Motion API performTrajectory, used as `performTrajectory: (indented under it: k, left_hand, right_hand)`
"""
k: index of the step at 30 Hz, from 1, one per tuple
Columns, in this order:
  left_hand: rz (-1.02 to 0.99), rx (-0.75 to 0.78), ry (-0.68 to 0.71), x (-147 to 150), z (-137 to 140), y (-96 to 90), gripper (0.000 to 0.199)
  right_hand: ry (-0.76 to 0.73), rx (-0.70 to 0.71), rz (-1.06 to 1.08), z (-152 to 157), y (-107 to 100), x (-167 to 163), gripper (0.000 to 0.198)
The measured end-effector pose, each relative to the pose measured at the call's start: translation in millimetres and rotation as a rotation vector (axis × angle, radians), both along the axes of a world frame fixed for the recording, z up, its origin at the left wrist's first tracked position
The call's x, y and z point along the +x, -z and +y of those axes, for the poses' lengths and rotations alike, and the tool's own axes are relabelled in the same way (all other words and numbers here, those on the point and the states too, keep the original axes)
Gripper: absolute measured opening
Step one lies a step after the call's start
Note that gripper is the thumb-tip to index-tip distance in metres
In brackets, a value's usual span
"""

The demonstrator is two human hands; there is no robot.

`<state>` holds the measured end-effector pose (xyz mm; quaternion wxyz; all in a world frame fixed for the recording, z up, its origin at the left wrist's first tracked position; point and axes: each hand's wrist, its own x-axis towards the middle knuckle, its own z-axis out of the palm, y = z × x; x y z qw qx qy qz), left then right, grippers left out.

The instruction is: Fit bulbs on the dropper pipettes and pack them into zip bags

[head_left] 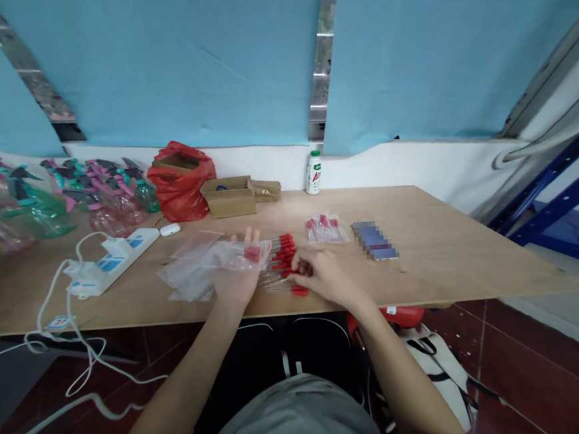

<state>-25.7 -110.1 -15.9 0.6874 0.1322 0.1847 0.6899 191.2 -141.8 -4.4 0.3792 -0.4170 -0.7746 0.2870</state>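
My left hand (237, 286) is palm up, holding a clear plastic bag (232, 253) that lies across its fingers. A red-handled piece (253, 253) shows through the bag's right end. Fingertips stick up behind the plastic. Beside it on the table lies a row of thin metal-shafted tools with red handles (282, 247), perhaps small screwdrivers. My right hand (324, 274) has its fingers curled at the right end of this row, closed around a red handle; the fingertips partly hide it. More flat clear bags (187, 278) are spread to the left, under the held one.
A filled bag of red-handled pieces (324, 229) and a phone (374, 241) lie to the right. Behind stand a white bottle (313, 173), a cardboard box (230, 198) and a red plastic bag (181, 185). A power strip (117, 262) and several spray bottles (43, 209) are left.
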Motion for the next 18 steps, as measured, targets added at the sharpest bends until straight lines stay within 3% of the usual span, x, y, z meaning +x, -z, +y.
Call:
performTrajectory:
  k: [4,8,14,18]
  left_hand:
    - [-0.13,0.01,0.017,-1.4,9.5,14.0,0.053]
    - [-0.172,0.075,0.052,-5.3,16.9,26.8,0.064]
    - [-0.208,0.167,0.103,-11.8,19.1,26.6,0.077]
    - [-0.194,0.155,0.11,-12.9,20.5,24.7,0.076]
  right_hand:
    - [0.006,-0.088,-0.501,-8.2,-8.8,13.2,0.012]
    - [0.092,-0.041,-0.738,-13.7,-12.7,5.2,0.01]
    - [0.169,0.042,-0.817,-15.8,-13.5,-3.3,0.013]
    - [0.166,0.086,-0.698,-15.3,-16.0,3.6,0.005]
